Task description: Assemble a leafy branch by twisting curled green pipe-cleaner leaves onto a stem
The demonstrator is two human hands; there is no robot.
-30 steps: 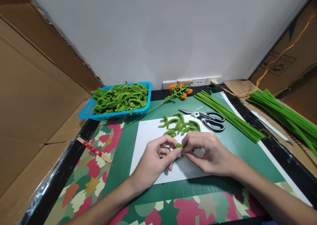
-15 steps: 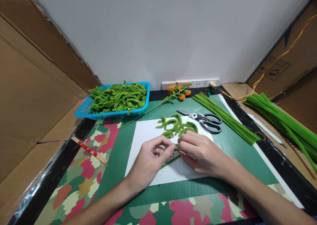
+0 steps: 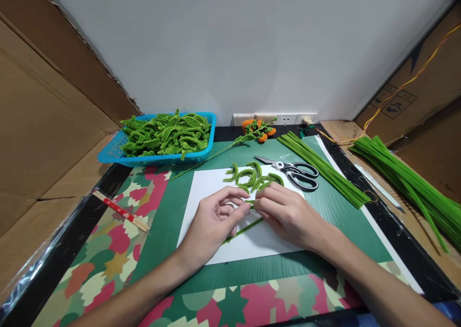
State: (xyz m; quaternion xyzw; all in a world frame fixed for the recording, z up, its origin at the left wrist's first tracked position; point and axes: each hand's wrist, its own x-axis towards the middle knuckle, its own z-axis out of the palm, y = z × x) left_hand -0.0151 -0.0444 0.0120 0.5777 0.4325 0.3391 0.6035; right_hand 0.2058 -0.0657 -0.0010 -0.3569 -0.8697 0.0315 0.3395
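Over the white sheet (image 3: 201,192), my left hand (image 3: 219,215) and my right hand (image 3: 288,212) come close together with a green pipe cleaner (image 3: 245,230) between them. Its long end slants down to the left below the fingers. Thumb and fingertips of my left hand pinch it near the fold. Curled fingers of my right hand close on the other part, and those fingertips are partly hidden. Just beyond my fingers lie several bent green pipe-cleaner pieces (image 3: 248,177). Scissors (image 3: 291,168) with black and grey handles rest behind my right hand.
A blue basket (image 3: 158,160) heaped with bent green pieces stands back left. An orange flower stem (image 3: 254,132) lies by the wall sockets. Straight pipe cleaners (image 3: 324,171) and a larger bundle (image 3: 406,183) are at right. Wrapped chopsticks (image 3: 120,211) lie at left.
Both hands keep their hold on the pipe cleaner with slight finger movement, and more of its slanting end shows below. The whole view has shifted slightly.
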